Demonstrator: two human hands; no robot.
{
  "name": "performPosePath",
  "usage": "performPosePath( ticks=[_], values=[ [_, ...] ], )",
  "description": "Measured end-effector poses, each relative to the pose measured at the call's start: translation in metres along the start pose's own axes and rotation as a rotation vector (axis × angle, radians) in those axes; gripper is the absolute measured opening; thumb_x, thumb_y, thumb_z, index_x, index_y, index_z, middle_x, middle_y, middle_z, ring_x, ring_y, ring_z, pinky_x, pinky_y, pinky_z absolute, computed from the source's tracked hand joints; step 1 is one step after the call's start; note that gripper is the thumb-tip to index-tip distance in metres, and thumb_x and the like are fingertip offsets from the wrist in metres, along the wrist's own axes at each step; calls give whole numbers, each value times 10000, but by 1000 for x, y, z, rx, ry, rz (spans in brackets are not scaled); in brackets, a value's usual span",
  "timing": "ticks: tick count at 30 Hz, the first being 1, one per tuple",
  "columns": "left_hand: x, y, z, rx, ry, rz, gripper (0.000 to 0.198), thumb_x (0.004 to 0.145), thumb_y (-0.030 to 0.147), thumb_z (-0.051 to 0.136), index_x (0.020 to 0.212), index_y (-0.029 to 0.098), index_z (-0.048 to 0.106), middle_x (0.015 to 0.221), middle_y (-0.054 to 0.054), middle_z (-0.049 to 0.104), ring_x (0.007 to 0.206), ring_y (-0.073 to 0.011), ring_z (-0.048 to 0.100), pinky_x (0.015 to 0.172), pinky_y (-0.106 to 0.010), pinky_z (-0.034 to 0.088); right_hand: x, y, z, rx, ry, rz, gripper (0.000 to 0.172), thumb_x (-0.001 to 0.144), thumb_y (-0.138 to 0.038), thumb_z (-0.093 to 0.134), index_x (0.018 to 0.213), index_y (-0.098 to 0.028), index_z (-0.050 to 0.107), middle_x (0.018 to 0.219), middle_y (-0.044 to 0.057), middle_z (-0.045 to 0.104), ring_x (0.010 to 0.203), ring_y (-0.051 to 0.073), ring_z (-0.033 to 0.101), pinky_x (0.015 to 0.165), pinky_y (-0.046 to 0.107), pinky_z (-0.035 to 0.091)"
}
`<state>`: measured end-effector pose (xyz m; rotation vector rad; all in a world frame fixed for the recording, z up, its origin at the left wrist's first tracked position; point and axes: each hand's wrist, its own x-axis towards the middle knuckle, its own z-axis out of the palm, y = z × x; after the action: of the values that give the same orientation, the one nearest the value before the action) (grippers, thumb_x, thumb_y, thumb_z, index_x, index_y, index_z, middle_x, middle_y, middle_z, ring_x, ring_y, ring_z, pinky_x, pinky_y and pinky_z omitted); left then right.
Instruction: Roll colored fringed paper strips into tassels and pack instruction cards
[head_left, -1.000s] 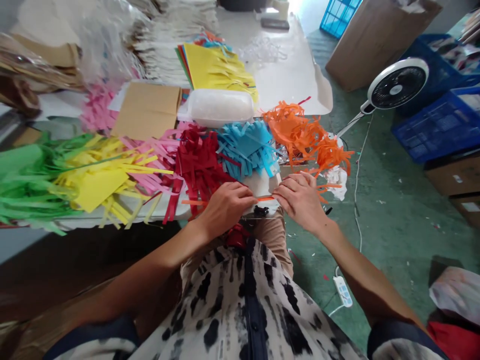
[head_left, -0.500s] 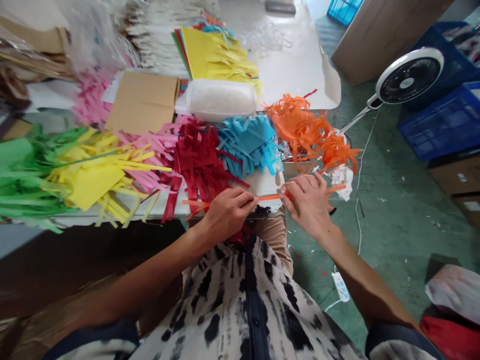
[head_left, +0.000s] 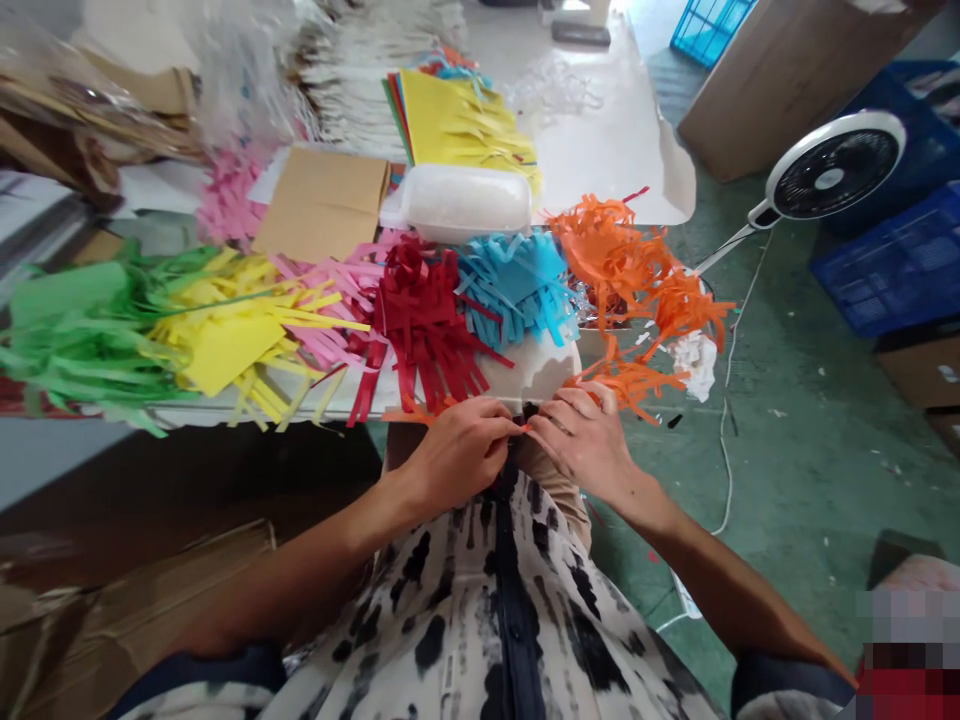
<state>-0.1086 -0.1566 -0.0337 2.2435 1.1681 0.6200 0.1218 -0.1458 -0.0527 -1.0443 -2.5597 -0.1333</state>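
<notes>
My left hand (head_left: 454, 452) and my right hand (head_left: 583, 441) meet at the table's near edge, fingertips pinched together on an orange paper strip (head_left: 424, 411). More orange strips (head_left: 628, 380) fan out from behind my right hand. Just beyond lie piles of cut paper fringe: red (head_left: 424, 312), blue (head_left: 517, 282) and orange (head_left: 631, 262).
Yellow (head_left: 232, 330), green (head_left: 75, 340) and pink (head_left: 330, 290) fringe piles cover the table's left. A clear plastic box (head_left: 465, 200), a cardboard piece (head_left: 322, 202) and stacked coloured sheets (head_left: 457, 125) lie farther back. A floor fan (head_left: 832, 175), blue crates (head_left: 900, 265) and a power strip cable (head_left: 724, 420) are on the right.
My hands have come together: the right hand moved left toward the left hand, closing the gap along the orange strip. The view shifted slightly.
</notes>
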Motion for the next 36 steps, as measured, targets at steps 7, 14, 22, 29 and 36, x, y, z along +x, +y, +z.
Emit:
performPosePath(
  ticks=[7,14,22,29,36],
  values=[
    [-11,10,-14,-692,-58,-462,334,954,480,703,1055,180,810,978,-65,821,850,-194,751,753,-276,567,-3,-6,-23,-36,298,-166,202,984,-141,682,1079,-309,740,963,-56,814,1011,178,665,994,431,383],
    [-13,13,-15,-1197,-179,-666,352,812,499,863,800,155,793,773,-58,791,678,-153,711,658,-237,541,2,-13,-30,52,297,-75,330,972,-204,697,1229,-412,685,1034,-101,825,977,184,713,1013,455,365],
    [-6,23,-10,-1058,168,-488,272,811,463,875,857,197,841,949,-64,773,881,-191,720,843,-326,592,36,-32,-35,618,310,436,143,988,-287,684,848,-255,688,798,-1,732,836,190,664,824,387,476],
    [10,36,-33,-953,282,-287,180,894,362,822,838,192,805,1034,-76,763,974,-204,710,904,-345,577,55,-27,-38,1086,359,555,201,980,-354,691,817,-243,727,797,2,688,792,168,631,750,330,494],
    [11,42,-36,-824,366,-243,198,904,373,807,843,185,806,928,-65,754,871,-182,704,798,-291,569,62,-26,-47,882,387,407,107,947,-300,753,851,-256,735,774,-1,682,806,183,624,787,361,511]
  ],
)
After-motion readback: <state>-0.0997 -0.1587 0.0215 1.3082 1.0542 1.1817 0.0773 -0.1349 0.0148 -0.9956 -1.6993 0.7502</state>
